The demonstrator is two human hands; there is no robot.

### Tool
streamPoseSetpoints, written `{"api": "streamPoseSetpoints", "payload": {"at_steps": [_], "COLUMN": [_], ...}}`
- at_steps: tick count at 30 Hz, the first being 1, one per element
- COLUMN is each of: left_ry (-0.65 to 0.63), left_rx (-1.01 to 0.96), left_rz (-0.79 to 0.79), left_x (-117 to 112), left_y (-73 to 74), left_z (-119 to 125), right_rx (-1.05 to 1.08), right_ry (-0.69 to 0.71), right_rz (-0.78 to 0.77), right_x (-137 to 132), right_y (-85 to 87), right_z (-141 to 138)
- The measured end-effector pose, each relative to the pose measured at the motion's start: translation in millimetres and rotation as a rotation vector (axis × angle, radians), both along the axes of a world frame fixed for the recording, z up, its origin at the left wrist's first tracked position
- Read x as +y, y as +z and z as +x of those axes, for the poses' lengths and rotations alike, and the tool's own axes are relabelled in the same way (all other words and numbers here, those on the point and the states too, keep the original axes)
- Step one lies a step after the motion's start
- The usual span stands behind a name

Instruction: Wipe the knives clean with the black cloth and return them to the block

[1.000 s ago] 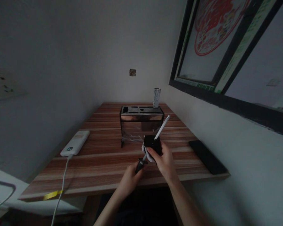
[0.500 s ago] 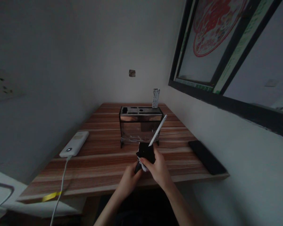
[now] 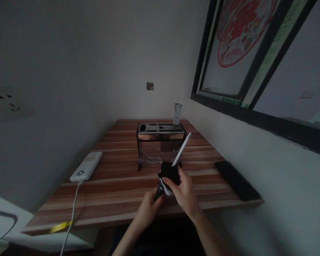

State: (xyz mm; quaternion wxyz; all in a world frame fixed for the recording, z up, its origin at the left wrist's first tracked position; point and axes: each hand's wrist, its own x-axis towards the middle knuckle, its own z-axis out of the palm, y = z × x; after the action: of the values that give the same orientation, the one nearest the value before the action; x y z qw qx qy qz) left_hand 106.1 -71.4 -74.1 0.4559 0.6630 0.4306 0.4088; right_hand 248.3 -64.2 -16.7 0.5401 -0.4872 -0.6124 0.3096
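My left hand (image 3: 148,208) is closed around the dark handle of a knife (image 3: 181,150), whose pale blade points up and to the right. My right hand (image 3: 185,193) pinches a black cloth with a white underside (image 3: 169,173) around the blade just above the handle. Both hands hover over the near edge of a wooden table (image 3: 117,185). Right behind them stands a metal knife block (image 3: 160,142) with slots in its top.
A white power bank (image 3: 86,166) lies at the left with a cable (image 3: 70,217) running off the front edge. A black phone (image 3: 236,180) lies at the right edge by the wall. A small silver packet (image 3: 177,113) stands at the back. A framed picture (image 3: 245,46) hangs on the right wall.
The hands, knife and cloth have kept nearly the same pose; the cloth shifted slightly along the blade. The view has tipped a little.
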Motion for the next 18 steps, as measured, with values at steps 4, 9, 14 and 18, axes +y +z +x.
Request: {"api": "streamPoseSetpoints", "payload": {"at_steps": [4, 9, 14, 18], "left_ry": [0.010, 0.034, 0.031, 0.030], "left_rx": [0.010, 0.058, 0.083, 0.082], "left_rz": [0.025, 0.032, 0.042, 0.052], "left_x": [0, -1, -2, -2], "left_y": [0.1, 1.2, -0.1, -3.9], "left_z": [0, 0, -1, -1], "right_rx": [0.031, 0.050, 0.076, 0.099], "right_ry": [0.012, -0.008, -0.031, -0.060], "right_rz": [0.029, 0.058, 0.098, 0.142], "right_x": [6, 11, 16, 20], "right_y": [8.6, 30.4, 51.0, 65.4], "right_z": [5, 14, 24, 33]}}
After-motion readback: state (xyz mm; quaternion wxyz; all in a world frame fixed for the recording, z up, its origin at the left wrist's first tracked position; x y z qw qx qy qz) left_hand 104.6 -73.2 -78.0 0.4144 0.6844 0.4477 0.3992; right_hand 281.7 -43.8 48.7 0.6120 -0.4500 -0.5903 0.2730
